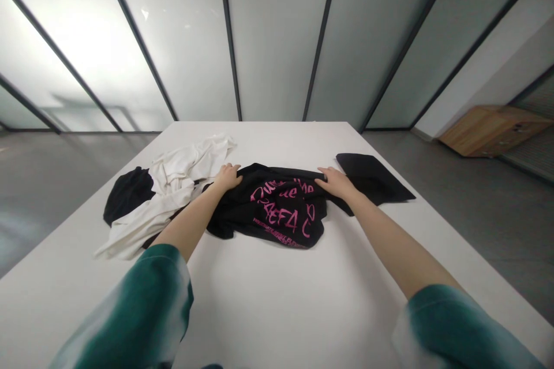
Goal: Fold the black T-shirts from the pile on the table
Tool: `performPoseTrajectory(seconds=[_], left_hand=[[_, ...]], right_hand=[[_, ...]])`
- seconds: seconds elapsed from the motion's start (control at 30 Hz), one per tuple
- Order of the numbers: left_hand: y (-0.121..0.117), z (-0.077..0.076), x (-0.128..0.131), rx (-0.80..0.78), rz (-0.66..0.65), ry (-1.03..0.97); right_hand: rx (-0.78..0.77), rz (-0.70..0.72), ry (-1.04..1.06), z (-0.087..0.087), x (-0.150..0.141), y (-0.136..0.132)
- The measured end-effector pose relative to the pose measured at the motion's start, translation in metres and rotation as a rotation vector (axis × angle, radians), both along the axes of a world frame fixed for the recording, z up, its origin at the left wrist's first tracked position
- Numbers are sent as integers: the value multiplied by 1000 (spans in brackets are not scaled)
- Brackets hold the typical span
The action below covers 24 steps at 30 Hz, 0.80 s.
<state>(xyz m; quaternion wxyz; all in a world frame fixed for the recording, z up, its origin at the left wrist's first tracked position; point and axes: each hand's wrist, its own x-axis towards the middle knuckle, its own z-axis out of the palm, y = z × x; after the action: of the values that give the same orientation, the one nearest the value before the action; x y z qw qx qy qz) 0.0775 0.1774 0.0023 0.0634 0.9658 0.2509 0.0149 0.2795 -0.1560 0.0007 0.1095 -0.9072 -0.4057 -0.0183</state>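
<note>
A black T-shirt with pink lettering [277, 210] lies crumpled in the middle of the table, its upper edge pulled into a taut fold. My left hand [227, 177] grips that edge near its left end, and my right hand [335, 182] holds it near the right end. A flat black piece of cloth [370, 178], apparently part of the same shirt, spreads out beyond my right hand. To the left of my left hand, a rumpled white garment [182, 175] lies tangled with a black garment [127, 194]. Teal-and-white sleeves cover my forearms.
The white table [259, 305] ends in a far edge beyond the garments, with side edges dropping to a grey floor [489, 184]. Frosted glass panels with dark frames stand behind it. A low wooden cabinet [493, 132] lies at the far right.
</note>
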Motion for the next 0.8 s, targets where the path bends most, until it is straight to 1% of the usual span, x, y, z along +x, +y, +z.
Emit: performPoseTrajectory(seconds=[0.07,0.13,0.2,0.23,0.3,0.33,0.37,0.43,0.47,0.5,0.53,0.57,0.6,0.63,0.7,0.73,0.8], left_hand=[[4,-3,7,-86,11,-13],[9,-2,13,-138,35,-15],[15,2,18,-168,71,-32],[19,6,21,-185,92,-44],[25,15,28,-215,132,-72],[28,20,33,-247,157,-98],[30,26,39,-298,182,-137],[31,39,52,-415,223,-273],[30,46,58,-451,222,-366],[27,52,63,-452,195,-455],[23,57,67,-413,140,-521],[17,61,70,-348,69,-553],[10,64,69,-274,-15,-542],[2,65,67,-203,-101,-494],[-16,60,56,-78,-226,-346],[-25,56,47,-27,-256,-279],[-40,41,27,39,-247,-184]], right_hand=[[-82,-43,38,-3,-6,16],[-146,-87,82,-3,-7,26],[-164,-146,121,3,-3,32],[-146,-188,137,8,0,34],[-56,-294,179,18,10,38],[16,-346,214,24,17,41],[109,-388,257,29,23,44],[360,-426,347,36,35,53],[503,-404,379,39,40,58],[637,-357,392,40,44,64],[742,-291,384,41,46,70],[802,-210,362,41,46,75],[811,-126,334,41,44,79],[776,-49,304,40,39,81],[638,69,245,35,24,79],[559,115,214,32,14,75],[421,167,144,23,-8,62]])
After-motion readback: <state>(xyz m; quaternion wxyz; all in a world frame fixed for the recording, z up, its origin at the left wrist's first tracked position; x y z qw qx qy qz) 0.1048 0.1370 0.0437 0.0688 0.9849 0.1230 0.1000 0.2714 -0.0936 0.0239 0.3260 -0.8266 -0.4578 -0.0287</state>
